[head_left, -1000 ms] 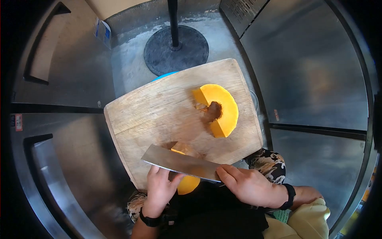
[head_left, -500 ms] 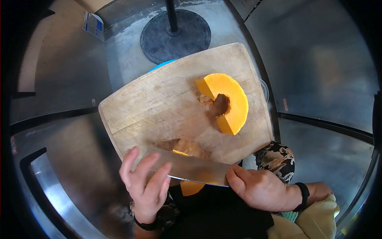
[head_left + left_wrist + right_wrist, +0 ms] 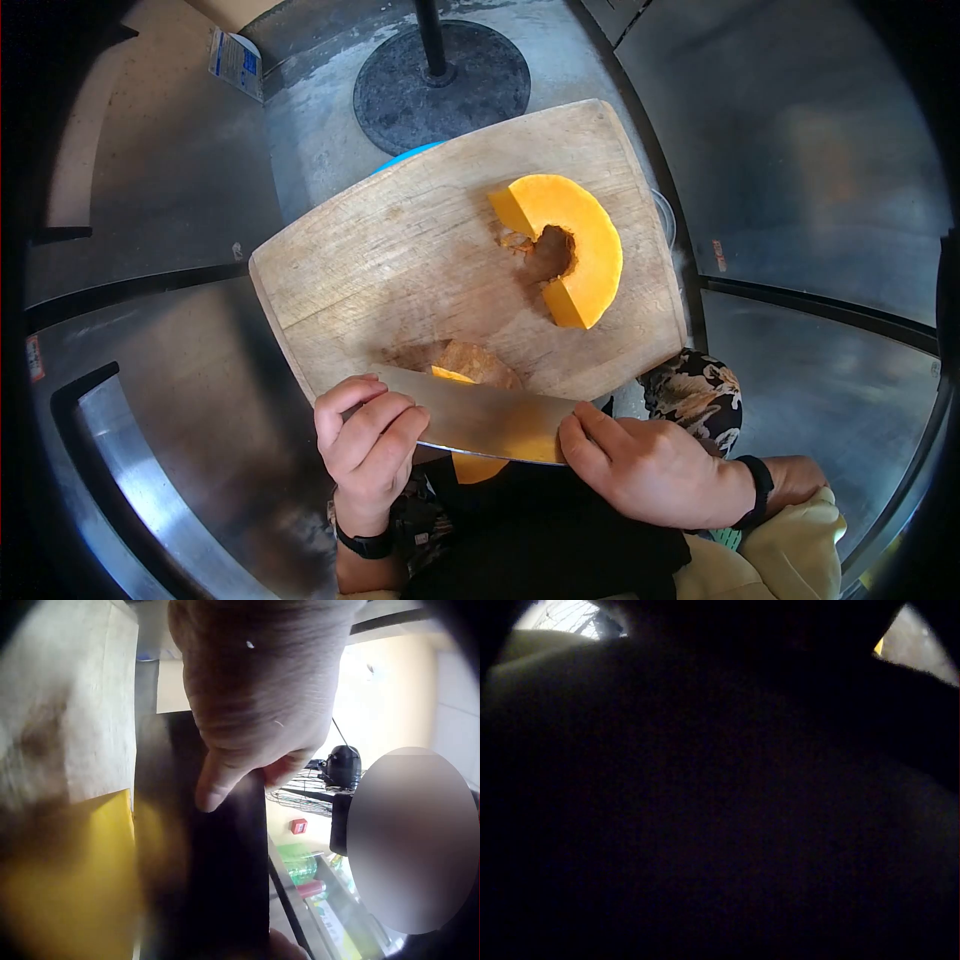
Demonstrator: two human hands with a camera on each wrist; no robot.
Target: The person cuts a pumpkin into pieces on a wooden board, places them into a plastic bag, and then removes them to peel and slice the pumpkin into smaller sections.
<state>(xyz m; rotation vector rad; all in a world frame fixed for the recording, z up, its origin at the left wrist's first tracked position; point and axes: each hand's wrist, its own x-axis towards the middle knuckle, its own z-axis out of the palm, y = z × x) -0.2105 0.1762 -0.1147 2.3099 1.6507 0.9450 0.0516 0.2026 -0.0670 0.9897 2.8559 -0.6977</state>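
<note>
A broad-bladed kitchen knife (image 3: 490,412) lies across a pumpkin piece (image 3: 478,468) at the near edge of a wooden cutting board (image 3: 370,270). My right hand (image 3: 650,472) grips its handle end. At the blade's other end my left hand (image 3: 362,440) curls its fingers over the blade. The left wrist view shows that hand's thumb (image 3: 214,787) against the dark blade face, beside the yellow pumpkin flesh. The blade hides much of the piece; brown rind shows beyond it. A curved pumpkin slice (image 3: 600,245) with a hollow center rests on the board's right side. The right wrist view is mostly dark.
Steel cabinets (image 3: 820,180) stand on both sides of the board. A round black stand base (image 3: 440,90) sits on the floor beyond it. Part of something blue (image 3: 408,156) shows under the far edge. A black fan (image 3: 343,766) appears in the left wrist view.
My left hand has left its place under the blade near the pumpkin piece, lifted with spread fingers, and now holds the blade's end. The right hand keeps its grip.
</note>
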